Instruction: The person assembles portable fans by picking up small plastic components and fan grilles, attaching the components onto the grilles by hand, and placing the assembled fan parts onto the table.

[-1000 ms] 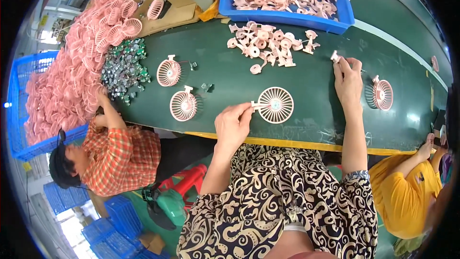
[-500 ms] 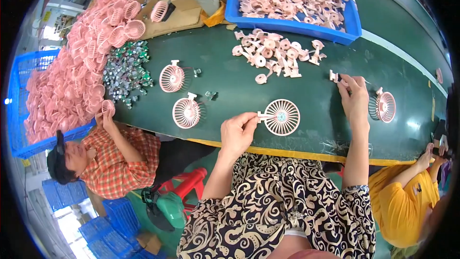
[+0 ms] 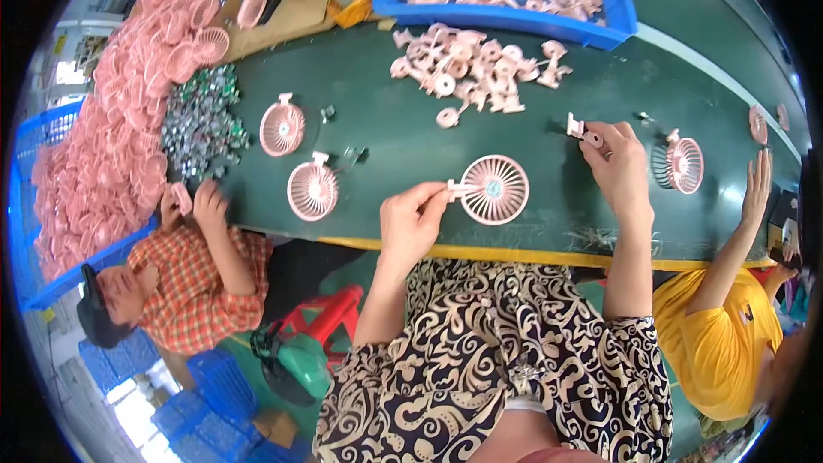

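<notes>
Between its thumb and fingers, my left hand (image 3: 413,219) pinches the short neck of a round pink fan cage (image 3: 495,189), whose open ring of ribs extends to the right. My right hand (image 3: 619,167) is closed on a small pink bracket (image 3: 576,127), raised over the green table. Just right of that hand, another fan cage (image 3: 685,165) stands tilted on the table. Toward the left are two more, one upper cage (image 3: 282,129) and one lower cage (image 3: 313,190), with small circuit boards (image 3: 355,155) beside them. A loose pile of pink brackets (image 3: 467,69) lies beyond my hands.
A blue tray (image 3: 506,22) of brackets stands at the back. Far left, pink cages (image 3: 129,111) overflow a blue crate beside heaped circuit boards (image 3: 204,124). A co-worker in checks (image 3: 206,287) works there; another person's hand (image 3: 757,184) reaches over the table at right.
The view has shifted, so the table's things appear higher and farther left. My grips remain. The right co-worker's hand has extended over the table; the left co-worker's second hand has come up.
</notes>
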A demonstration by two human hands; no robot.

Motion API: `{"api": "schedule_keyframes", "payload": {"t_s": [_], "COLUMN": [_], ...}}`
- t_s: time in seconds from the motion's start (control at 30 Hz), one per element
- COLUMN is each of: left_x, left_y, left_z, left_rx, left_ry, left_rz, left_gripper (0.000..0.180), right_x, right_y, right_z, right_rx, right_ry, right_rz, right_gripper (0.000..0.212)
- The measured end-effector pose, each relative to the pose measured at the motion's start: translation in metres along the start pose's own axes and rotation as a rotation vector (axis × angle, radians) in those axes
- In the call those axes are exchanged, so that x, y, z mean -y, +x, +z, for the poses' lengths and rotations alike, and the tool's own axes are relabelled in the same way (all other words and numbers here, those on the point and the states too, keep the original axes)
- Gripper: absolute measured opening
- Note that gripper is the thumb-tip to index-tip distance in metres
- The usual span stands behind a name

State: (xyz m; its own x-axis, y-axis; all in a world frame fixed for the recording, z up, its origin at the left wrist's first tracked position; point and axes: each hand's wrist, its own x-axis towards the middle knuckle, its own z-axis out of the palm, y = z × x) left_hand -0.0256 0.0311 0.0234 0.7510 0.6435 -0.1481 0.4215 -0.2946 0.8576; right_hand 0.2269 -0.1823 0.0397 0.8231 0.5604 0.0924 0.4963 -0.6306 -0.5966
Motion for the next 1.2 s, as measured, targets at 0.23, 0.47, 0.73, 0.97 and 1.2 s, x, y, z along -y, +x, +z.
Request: {"api": "schedule_keyframes", "payload": {"t_s": [0.23,0.47,0.73,0.97,1.2], "left_x": [0.0,-0.002,-0.003,-0.009,-0.007], "left_y": [0.002,0.001,0.002,0.003,0.004], "left_z": [0.004,0.004,0.002,0.0,0.0], "left_rx": [-0.04,-0.046,-0.035,-0.006,0.005], "left_ry": [-0.024,-0.028,0.001,0.007,-0.009], "left_rz": [0.035,0.058,0.045,0.039,0.024], "left_gripper": [0.009,0.008,0.008,0.008,0.007], "right_x": [0.075,0.08,0.08,0.079,0.079], "right_y": [-0.049,-0.057,-0.054,-0.051,-0.05], "right_z": [0.03,0.059,0.06,0.059,0.066], "right_rx": [0.131,0.046,0.07,0.078,0.115], "right_ry": [0.211,0.058,0.067,0.088,0.047], "right_rz": [-0.335,-0.502,-0.533,-0.545,-0.549], "right_gripper": [0.025,0.033,0.033,0.031,0.027]}}
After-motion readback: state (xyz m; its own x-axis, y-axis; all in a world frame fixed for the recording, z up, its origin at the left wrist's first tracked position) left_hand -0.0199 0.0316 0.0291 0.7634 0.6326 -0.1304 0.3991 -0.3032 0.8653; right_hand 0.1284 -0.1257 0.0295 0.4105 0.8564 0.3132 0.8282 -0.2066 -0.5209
